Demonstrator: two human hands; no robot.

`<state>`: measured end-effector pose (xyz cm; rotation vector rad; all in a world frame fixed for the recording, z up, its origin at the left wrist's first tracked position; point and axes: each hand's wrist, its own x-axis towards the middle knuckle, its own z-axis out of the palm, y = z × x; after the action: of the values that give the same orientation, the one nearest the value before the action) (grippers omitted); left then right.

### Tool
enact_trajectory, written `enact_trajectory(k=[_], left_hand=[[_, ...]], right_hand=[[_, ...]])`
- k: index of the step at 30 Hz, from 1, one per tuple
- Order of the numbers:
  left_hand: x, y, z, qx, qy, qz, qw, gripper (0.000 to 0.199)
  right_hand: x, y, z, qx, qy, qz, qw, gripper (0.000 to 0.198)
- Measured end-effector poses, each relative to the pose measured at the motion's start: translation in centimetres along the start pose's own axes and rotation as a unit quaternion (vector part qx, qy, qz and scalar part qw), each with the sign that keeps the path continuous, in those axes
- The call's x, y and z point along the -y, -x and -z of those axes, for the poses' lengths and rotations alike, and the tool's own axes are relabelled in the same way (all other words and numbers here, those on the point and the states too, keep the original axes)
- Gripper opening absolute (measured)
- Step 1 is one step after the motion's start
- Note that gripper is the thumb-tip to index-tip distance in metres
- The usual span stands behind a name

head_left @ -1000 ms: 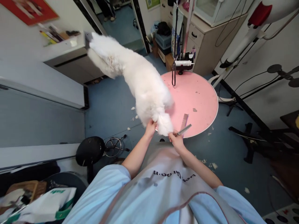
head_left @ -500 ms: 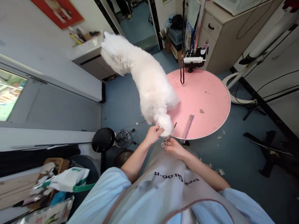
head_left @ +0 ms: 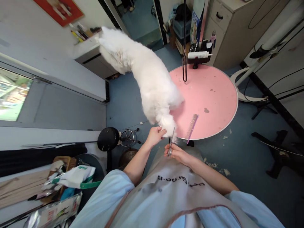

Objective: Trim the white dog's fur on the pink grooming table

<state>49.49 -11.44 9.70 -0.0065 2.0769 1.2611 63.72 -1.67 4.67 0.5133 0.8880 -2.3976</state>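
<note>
A fluffy white dog stands partly over the round pink table, its rear towards me and its head at the far left. My left hand is closed on the tip of the dog's tail. In my right hand is a pair of scissors, fingers around the handles. The blades point up and lie against the tail's fluffy right edge. Just right of them, a purple-handled comb rests at the table's near edge.
A black loop leash hangs over the table's back, beside a white nozzle bottle in a holder. To the left stands a black stool. Cut fur lies on the floor. A dark stand is at right.
The scissors have turned from slanting right to nearly upright, with the blades now at the tail's fur. My left hand keeps its hold on the tail. The view has shifted slightly.
</note>
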Motion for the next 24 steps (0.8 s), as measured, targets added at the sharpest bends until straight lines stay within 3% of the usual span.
enact_trajectory(k=[7,10,15,24], left_hand=[[0.2,0.5,-0.1,-0.027,0.032,0.016,0.999,0.039],[0.4,0.5,0.0,-0.029,0.035,0.014,0.999,0.039],[0.9,0.4,0.3,-0.021,0.041,0.012,0.999,0.041],[1.5,0.5,1.2,-0.004,0.052,0.008,0.999,0.043]], right_hand=[[0.1,0.3,1.1,-0.014,-0.001,-0.009,1.0,0.051],[0.6,0.5,1.5,0.019,-0.03,-0.018,0.999,0.047],[1.5,0.1,2.5,0.066,0.046,-0.017,0.997,0.055],[2.5,-0.4,4.0,0.133,0.068,-0.013,0.989,0.055]])
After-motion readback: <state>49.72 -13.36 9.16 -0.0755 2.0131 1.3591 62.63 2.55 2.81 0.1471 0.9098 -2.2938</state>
